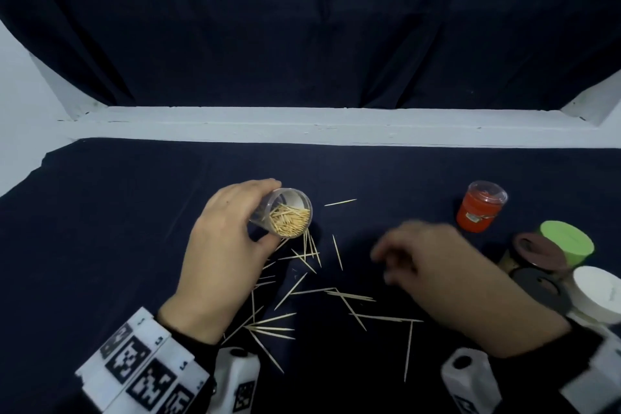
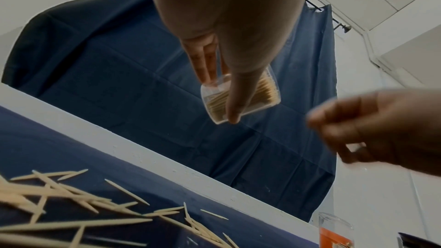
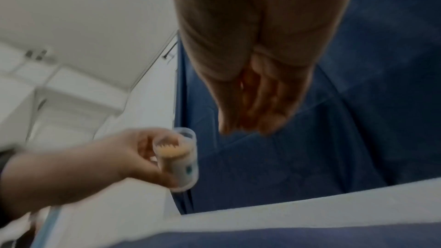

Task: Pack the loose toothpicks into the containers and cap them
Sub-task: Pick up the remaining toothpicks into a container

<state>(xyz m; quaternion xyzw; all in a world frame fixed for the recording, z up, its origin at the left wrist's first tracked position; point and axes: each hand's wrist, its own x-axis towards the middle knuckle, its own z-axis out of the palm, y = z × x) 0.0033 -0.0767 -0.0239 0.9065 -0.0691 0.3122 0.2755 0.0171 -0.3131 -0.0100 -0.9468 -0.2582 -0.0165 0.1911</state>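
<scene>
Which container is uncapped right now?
The clear container of toothpicks, gripped tilted in the left hand; the orange container and others at right are capped.

The table cloth point(image 1: 134, 228) is dark navy, and the curtain point(image 1: 302, 27) behind it the same navy — between them runs a white ledge point(image 1: 302, 124). Loose toothpicks point(image 1: 295, 292) are pale straw-yellow, as are those in the clear container point(image 1: 285, 215). At the right stand an orange-red container point(image 1: 477, 212) under a clear cap, a light green lid point(image 1: 568, 242), a brown lid point(image 1: 541, 252), a black lid point(image 1: 544, 289) and a white lid point(image 1: 598, 292). The wrist bands point(image 1: 141, 366) are white with black square-block patterns.
</scene>
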